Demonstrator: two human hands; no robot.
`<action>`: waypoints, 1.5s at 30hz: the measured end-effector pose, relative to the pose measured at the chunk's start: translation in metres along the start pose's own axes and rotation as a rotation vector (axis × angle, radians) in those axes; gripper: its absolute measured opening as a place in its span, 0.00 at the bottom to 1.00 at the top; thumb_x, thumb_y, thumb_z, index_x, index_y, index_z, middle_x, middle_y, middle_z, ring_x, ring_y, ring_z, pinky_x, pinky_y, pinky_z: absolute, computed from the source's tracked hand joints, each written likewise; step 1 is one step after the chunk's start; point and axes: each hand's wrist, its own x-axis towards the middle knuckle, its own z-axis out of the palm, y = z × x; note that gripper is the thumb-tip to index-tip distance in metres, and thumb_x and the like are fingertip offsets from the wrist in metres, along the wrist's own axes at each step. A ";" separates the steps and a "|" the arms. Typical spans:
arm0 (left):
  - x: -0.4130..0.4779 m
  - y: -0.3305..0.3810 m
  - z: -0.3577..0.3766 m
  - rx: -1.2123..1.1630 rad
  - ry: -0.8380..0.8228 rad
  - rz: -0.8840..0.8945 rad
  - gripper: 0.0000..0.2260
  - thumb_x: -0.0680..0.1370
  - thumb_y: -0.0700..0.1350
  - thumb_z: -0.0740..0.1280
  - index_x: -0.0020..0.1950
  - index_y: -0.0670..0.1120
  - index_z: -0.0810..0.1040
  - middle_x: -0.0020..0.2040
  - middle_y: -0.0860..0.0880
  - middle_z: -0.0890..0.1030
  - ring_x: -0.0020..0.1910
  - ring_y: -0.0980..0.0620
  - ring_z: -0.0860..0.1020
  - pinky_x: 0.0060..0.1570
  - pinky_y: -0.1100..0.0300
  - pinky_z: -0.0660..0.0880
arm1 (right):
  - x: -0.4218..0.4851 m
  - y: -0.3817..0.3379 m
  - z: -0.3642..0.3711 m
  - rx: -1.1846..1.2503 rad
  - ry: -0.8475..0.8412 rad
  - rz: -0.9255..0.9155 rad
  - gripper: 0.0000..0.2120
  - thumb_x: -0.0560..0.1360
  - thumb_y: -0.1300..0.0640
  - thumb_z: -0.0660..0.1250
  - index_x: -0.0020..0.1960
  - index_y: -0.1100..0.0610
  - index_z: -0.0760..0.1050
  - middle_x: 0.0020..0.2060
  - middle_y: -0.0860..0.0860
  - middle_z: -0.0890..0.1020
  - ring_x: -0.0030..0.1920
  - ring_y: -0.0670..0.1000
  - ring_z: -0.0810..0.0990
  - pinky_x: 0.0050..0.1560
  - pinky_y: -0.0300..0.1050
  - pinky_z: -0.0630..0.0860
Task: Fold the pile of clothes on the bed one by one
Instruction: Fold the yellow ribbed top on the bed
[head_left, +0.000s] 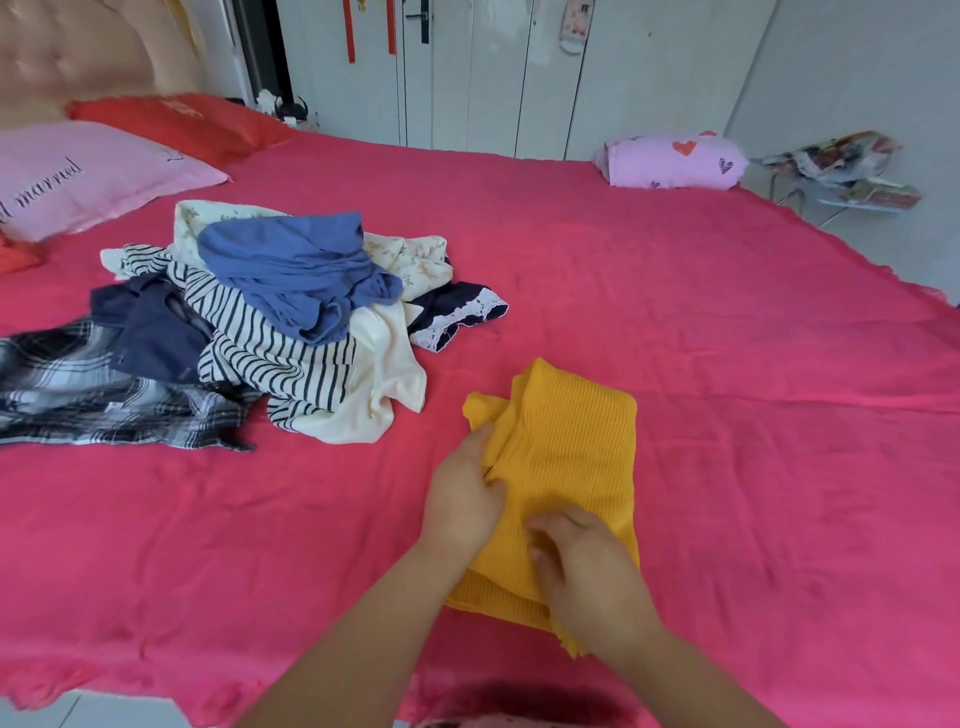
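Pinching the knit's (576, 431) folded edge, the left grip (462, 499) clamps it while the right grip's (582, 561) curled fingers clutch its middle: soft, light, floppy, best taken by edges.

A big bed with a bright pink cover (675, 312) fills the middle. Along the top stand tall white wardrobe doors (493, 78). In the upper left sits a padded tan headboard (62, 57).
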 end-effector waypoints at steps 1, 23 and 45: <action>-0.004 0.000 -0.003 -0.029 0.043 0.004 0.27 0.72 0.34 0.65 0.71 0.46 0.67 0.55 0.51 0.77 0.54 0.49 0.76 0.41 0.73 0.61 | 0.001 0.003 -0.003 0.008 0.020 0.017 0.14 0.76 0.57 0.62 0.61 0.52 0.75 0.56 0.47 0.76 0.58 0.49 0.73 0.58 0.37 0.68; -0.037 -0.037 -0.002 0.155 -0.059 -0.041 0.26 0.80 0.42 0.56 0.75 0.58 0.53 0.70 0.54 0.57 0.54 0.62 0.66 0.53 0.67 0.69 | 0.193 -0.025 -0.014 -0.282 -0.067 0.125 0.12 0.76 0.60 0.59 0.55 0.61 0.77 0.55 0.58 0.80 0.56 0.58 0.77 0.49 0.46 0.73; 0.069 -0.054 0.041 0.665 -0.287 0.055 0.29 0.78 0.65 0.43 0.76 0.57 0.43 0.78 0.51 0.41 0.75 0.45 0.38 0.72 0.48 0.36 | 0.116 0.080 0.015 -0.355 -0.069 -0.033 0.27 0.79 0.40 0.40 0.76 0.45 0.48 0.77 0.45 0.48 0.76 0.49 0.39 0.74 0.55 0.41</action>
